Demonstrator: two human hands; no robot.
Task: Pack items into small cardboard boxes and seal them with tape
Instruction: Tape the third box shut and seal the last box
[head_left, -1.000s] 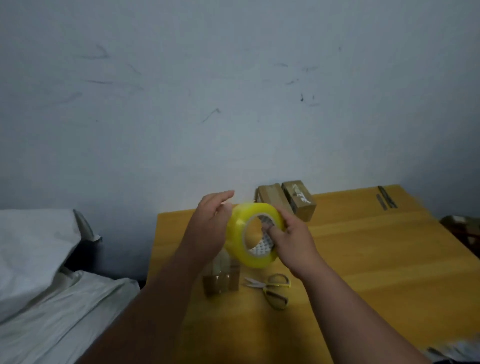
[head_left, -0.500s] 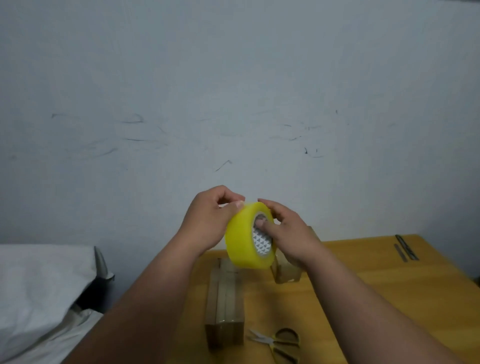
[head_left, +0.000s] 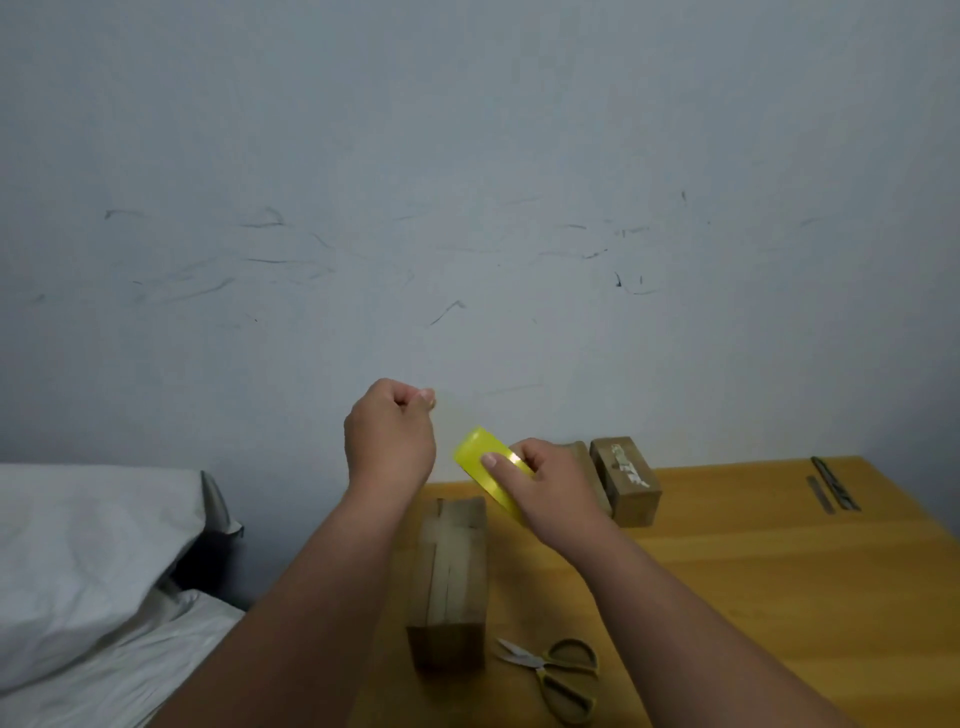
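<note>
left hand (head_left: 389, 441) pulled up away from tape roll (head_left: 485, 470), hands now apart

Yellow tape roll (head_left: 485, 462) held edge-on above surface, tilted. Long cardboard box (head_left: 451, 582) taped lengthwise, lying flat near front. Two small boxes (head_left: 626, 480) side by side by wall.

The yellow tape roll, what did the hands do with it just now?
The left hand came off the yellow tape roll and rose up-left, fingertips pinched, probably drawing out the clear tape end. The right hand turned the roll edge-on and lowered it. The long cardboard box, scissors and small boxes stayed on the table.
</note>
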